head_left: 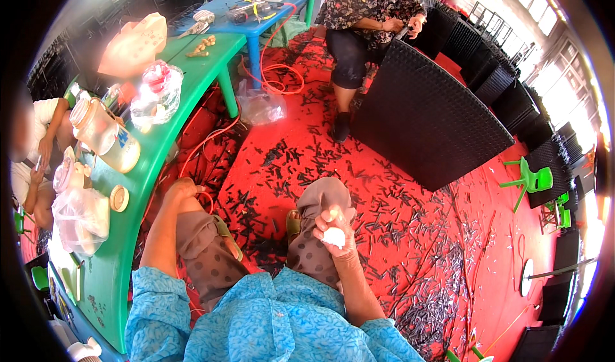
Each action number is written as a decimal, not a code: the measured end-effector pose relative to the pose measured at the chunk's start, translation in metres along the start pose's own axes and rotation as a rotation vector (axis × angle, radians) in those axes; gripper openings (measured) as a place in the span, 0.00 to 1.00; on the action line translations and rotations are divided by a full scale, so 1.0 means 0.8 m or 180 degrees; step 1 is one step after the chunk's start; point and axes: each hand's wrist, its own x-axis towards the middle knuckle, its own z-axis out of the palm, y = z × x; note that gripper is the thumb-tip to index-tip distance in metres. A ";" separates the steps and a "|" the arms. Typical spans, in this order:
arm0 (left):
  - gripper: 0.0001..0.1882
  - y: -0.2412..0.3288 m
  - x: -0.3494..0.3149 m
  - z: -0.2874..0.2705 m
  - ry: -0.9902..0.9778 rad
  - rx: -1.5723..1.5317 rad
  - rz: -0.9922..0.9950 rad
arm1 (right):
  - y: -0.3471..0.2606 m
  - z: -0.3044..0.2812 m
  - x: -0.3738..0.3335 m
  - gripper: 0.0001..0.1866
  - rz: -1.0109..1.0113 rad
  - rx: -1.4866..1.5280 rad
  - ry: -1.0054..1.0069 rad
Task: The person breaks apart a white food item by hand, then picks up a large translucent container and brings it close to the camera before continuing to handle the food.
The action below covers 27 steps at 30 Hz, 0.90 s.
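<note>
My right hand (337, 224) is raised above my right knee, its fingers curled around a small white rounded piece (334, 237); its exact kind is unclear. My left hand (183, 188) rests over my left knee beside the green table (144, 189), with one digit stretched out and nothing visible in it. On that table stand a clear plastic jar (106, 135) with pale contents, a round tan lid (119, 198), a plastic bag with white contents (82, 218) and a clear bag with pink inside (157, 90).
A person (368, 23) sits ahead, holding a large black woven panel (429, 115). Black strips (378, 215) litter the red floor covering (301, 122). Orange hose (275, 83) loops near a blue table (253, 26) bearing tools. A green chair (535, 177) stands right; another person (41, 151) sits left.
</note>
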 end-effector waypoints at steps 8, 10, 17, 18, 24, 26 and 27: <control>0.30 -0.003 0.006 0.003 0.0029 0.0064 0.0024 | -0.001 0.003 -0.002 0.07 -0.0007 -0.0071 0.0051; 0.29 0.005 0.000 -0.003 -0.0096 -0.0063 0.0030 | -0.003 -0.001 -0.003 0.08 -0.0025 0.0022 0.0029; 0.28 -0.001 0.009 0.004 -0.0047 0.0024 -0.0079 | -0.001 -0.002 -0.003 0.08 -0.0041 0.0008 -0.0017; 0.28 -0.004 0.011 0.005 -0.0034 0.0010 -0.0076 | -0.001 -0.003 -0.003 0.08 -0.0036 0.0024 -0.0033; 0.27 -0.001 0.005 0.004 0.0058 -0.0075 -0.0131 | -0.001 -0.004 -0.003 0.08 -0.0049 0.0031 -0.0027; 0.27 -0.002 0.010 0.005 -0.0038 -0.0022 -0.0126 | 0.000 -0.003 -0.003 0.08 -0.0043 0.0047 -0.0024; 0.27 -0.002 0.010 0.005 -0.0024 -0.0027 -0.0137 | 0.000 -0.003 -0.003 0.08 -0.0043 0.0045 -0.0018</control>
